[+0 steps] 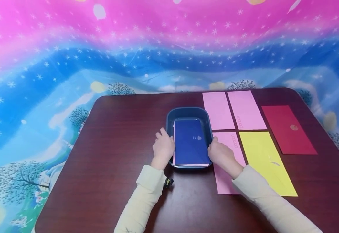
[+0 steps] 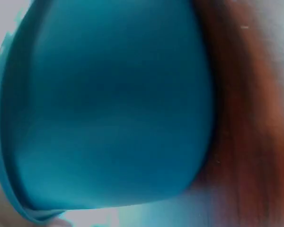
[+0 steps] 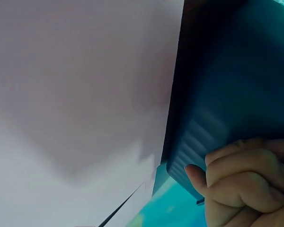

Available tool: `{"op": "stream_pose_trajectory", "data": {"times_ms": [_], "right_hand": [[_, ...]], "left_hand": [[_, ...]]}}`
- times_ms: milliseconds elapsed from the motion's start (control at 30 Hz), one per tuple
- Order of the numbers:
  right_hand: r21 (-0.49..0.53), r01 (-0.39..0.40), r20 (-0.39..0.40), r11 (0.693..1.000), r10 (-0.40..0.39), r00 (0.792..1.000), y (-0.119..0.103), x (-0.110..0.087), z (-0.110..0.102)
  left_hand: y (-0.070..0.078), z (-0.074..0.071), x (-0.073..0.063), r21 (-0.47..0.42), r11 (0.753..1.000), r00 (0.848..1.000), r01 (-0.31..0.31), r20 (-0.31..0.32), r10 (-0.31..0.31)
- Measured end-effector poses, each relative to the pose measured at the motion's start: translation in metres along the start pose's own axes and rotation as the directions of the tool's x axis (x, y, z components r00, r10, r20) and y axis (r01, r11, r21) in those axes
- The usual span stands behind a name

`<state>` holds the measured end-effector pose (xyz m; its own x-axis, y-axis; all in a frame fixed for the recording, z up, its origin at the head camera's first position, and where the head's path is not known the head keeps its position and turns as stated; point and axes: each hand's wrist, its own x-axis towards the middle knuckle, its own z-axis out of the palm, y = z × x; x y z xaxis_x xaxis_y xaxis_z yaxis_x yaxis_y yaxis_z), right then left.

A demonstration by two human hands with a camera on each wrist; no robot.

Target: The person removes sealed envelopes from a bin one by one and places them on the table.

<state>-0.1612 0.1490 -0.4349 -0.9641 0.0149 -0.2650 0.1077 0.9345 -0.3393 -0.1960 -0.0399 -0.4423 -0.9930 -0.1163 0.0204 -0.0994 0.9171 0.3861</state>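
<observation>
No words or numbers can be read. The blue envelope (image 1: 188, 145) bears a pale emblem (image 1: 199, 138) beside tiny illegible print (image 1: 194, 138); the red envelope (image 1: 287, 139), a round gold emblem (image 1: 294, 127); two pink envelopes (image 1: 249, 106), rows of small boxes (image 1: 235, 141).

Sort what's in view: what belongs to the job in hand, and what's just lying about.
Likely in the job:
- dark blue-green tray, gripped by left hand and right hand
- blue-topped paper stack inside

Lying beside it, perhaps related:
- three pink envelopes
- yellow paper
- red envelope
</observation>
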Motion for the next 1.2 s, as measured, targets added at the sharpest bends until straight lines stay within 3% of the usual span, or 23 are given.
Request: {"op": "stream_pose_trajectory", "data": {"times_ms": [33, 67, 133, 200, 267, 300, 367, 467, 700, 933, 1000, 1100, 1167, 1200], "right_hand": [[0.002, -0.003, 0.002, 1.000, 0.003, 1.000, 0.000, 0.000, 0.000], [0.001, -0.005, 0.002, 1.000, 0.005, 1.000, 0.000, 0.000, 0.001], [0.003, -0.008, -0.002, 1.000, 0.008, 1.000, -0.001, 0.000, 0.001], [0.007, -0.020, -0.001, 1.000, 0.020, 1.000, -0.001, 0.001, 0.001], [0.009, -0.032, 0.001, 0.999, 0.032, 0.999, -0.001, 0.001, 0.001], [0.010, -0.038, 0.002, 0.999, 0.038, 0.999, 0.000, 0.001, 0.001], [0.013, -0.048, 0.008, 0.999, 0.048, 0.999, 0.000, 0.000, 0.001], [0.020, -0.051, 0.009, 0.999, 0.051, 0.999, 0.001, -0.001, 0.001], [0.035, -0.051, 0.011, 0.998, 0.051, 0.999, 0.000, -0.003, 0.002], [0.038, -0.041, -0.008, 0.998, 0.042, 0.999, -0.002, -0.003, 0.003], [0.042, -0.038, -0.016, 0.998, 0.039, 0.999, -0.002, -0.003, 0.004], [0.046, -0.032, -0.028, 0.998, 0.033, 0.999, -0.001, -0.003, 0.004], [0.049, -0.032, -0.028, 0.998, 0.033, 0.999, -0.001, -0.003, 0.005], [0.049, -0.033, -0.027, 0.998, 0.034, 0.999, 0.000, -0.003, 0.005]], "left_hand": [[0.001, 0.000, -0.004, 0.042, 0.999, 0.996, -0.027, -0.086, 0.031], [0.003, -0.001, -0.009, 0.080, 0.995, 0.982, -0.054, -0.178, 0.067], [0.006, -0.003, -0.022, 0.176, 0.979, 0.928, -0.106, -0.336, 0.161], [0.009, -0.006, -0.037, 0.261, 0.955, 0.882, -0.143, -0.404, 0.242], [0.013, -0.009, -0.054, 0.318, 0.933, 0.871, -0.168, -0.396, 0.292], [0.014, -0.010, -0.060, 0.343, 0.923, 0.878, -0.175, -0.370, 0.304], [0.016, -0.011, -0.071, 0.377, 0.909, 0.910, -0.178, -0.288, 0.298], [0.016, -0.009, -0.077, 0.403, 0.897, 0.932, -0.184, -0.218, 0.290], [0.017, -0.013, -0.077, 0.392, 0.902, 0.937, -0.178, -0.211, 0.277], [0.018, -0.016, -0.076, 0.315, 0.939, 0.956, -0.134, -0.207, 0.206], [0.018, -0.017, -0.075, 0.244, 0.960, 0.964, -0.140, -0.187, 0.188], [0.015, -0.019, -0.069, 0.007, 0.990, 0.981, -0.141, -0.137, 0.140], [0.011, -0.020, -0.065, -0.211, 0.970, 0.989, -0.125, -0.102, 0.105], [0.009, -0.021, -0.063, -0.318, 0.941, 0.992, -0.115, -0.087, 0.091]]}}
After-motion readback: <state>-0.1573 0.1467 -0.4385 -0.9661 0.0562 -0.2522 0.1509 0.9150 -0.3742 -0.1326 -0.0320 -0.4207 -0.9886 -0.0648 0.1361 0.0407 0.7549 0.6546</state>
